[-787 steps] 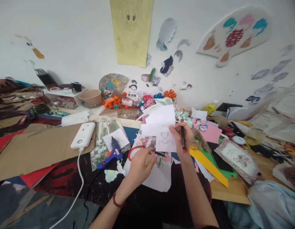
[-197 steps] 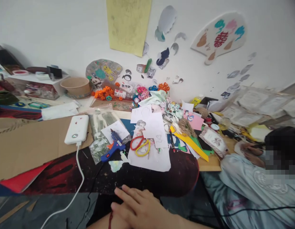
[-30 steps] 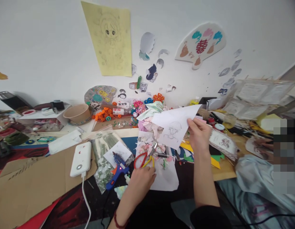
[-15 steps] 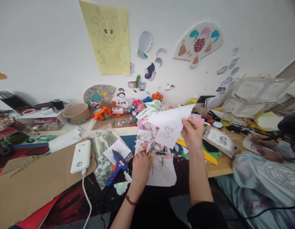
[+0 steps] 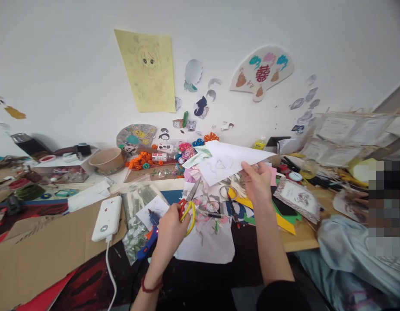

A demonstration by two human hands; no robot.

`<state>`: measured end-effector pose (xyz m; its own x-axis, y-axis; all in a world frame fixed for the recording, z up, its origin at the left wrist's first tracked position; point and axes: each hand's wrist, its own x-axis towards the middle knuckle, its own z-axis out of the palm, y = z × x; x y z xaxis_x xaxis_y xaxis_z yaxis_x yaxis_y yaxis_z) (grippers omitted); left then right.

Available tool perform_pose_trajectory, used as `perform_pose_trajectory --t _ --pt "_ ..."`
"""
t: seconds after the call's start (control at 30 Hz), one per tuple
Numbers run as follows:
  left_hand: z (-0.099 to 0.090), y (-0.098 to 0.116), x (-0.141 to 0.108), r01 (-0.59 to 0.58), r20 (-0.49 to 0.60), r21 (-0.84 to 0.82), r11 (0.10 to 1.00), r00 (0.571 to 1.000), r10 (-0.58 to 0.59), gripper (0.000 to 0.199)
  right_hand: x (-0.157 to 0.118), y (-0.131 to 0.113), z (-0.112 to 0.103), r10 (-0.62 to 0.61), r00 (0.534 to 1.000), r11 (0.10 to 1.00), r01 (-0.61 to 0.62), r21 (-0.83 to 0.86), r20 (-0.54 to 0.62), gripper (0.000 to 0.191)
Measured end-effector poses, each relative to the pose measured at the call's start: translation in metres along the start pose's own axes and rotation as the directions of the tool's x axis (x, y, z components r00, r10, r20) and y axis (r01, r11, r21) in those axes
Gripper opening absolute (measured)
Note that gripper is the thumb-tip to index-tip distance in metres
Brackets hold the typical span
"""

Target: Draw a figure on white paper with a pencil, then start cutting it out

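Note:
My left hand [image 5: 173, 226] is closed on the red and yellow handles of a pair of scissors [image 5: 188, 208], whose blades point up and away. Between thumb and fingers, my right hand [image 5: 258, 181] pinches the edge of a white paper [image 5: 230, 157] with a faint pencil drawing, raised over the pile of scraps. Below the scissors, a white sheet [image 5: 208, 246] lies flat with pink and green scraps on it. A blue glue gun [image 5: 147, 246] lies partly hidden behind my left hand.
Cardboard [image 5: 44, 246] covers the left side, with a white power bank [image 5: 107, 218] and its cable on it. A brown bowl [image 5: 106, 160] and orange flowers [image 5: 140, 161] stand at the back. At the right is a person's pale sleeve [image 5: 342, 242].
My left hand has lifted the scissors off the scraps and moved left and nearer to me. The paper in my right hand has tilted flatter. The view has shifted slightly upward.

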<state>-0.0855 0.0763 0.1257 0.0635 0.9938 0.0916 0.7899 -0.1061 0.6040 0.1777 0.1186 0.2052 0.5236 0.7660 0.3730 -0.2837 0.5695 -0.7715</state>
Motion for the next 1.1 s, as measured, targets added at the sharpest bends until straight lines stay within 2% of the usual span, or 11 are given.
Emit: perform_pose_trajectory --t 0.1,0.2,0.37,0.5,0.57,0.8,1.1 --pt "0.016 0.004 0.006 -0.034 -0.06 -0.238 0.971 0.998 0.021 0.02 0.004 0.003 0.009 0.0 1.0 0.999 -0.001 0.052 0.012 0.044" --pt "0.034 0.014 0.01 -0.098 -0.102 -0.454 0.886 0.993 0.057 0.029 0.005 0.009 0.021 -0.008 0.999 0.989 0.002 0.149 0.041 0.047" --pt "0.049 0.024 0.015 -0.17 -0.115 -0.667 0.725 0.985 0.126 0.034 0.008 0.02 0.034 -0.028 0.999 0.961 0.016 0.277 0.04 0.054" --pt "0.054 0.025 0.018 -0.232 -0.128 -0.735 0.637 0.97 0.205 0.071 0.008 0.034 0.034 -0.02 0.998 0.952 0.0 0.306 0.061 0.056" --pt "0.057 0.025 0.018 -0.236 -0.127 -0.756 0.611 0.968 0.217 0.078 0.005 0.041 0.033 0.002 0.998 0.949 -0.022 0.313 0.066 0.056" --pt "0.06 0.025 0.024 -0.207 -0.125 -0.784 0.585 0.976 0.179 0.055 -0.009 0.065 0.029 0.123 0.99 0.951 -0.138 0.277 0.073 0.057" --pt "0.053 0.021 0.034 -0.184 -0.135 -0.777 0.602 0.983 0.127 0.051 -0.018 0.085 0.028 0.207 0.976 0.948 -0.218 0.234 0.07 0.06"
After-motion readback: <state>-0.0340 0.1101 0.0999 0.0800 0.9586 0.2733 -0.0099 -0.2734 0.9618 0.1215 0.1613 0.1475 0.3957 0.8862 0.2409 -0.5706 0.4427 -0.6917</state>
